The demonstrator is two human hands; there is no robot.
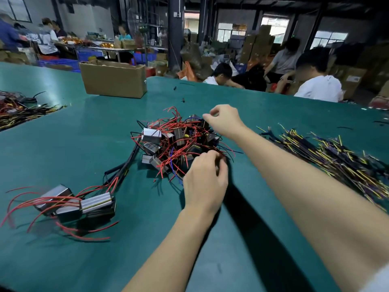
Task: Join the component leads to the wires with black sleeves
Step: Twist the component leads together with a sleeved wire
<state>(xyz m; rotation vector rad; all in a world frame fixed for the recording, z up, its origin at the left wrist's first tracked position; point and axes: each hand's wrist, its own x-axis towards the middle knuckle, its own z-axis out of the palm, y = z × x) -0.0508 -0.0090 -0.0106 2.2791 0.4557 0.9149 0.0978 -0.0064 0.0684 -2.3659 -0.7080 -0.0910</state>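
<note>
Left hand (205,182) curls its fingers into the near edge of the component pile (179,142), what it pinches hidden; right hand (224,121) pinches something thin at the far edge, mid-table (84,127); sleeved wires (328,157) lie right; boxes likely light, leads springy and tangling; best taken by the body.
</note>
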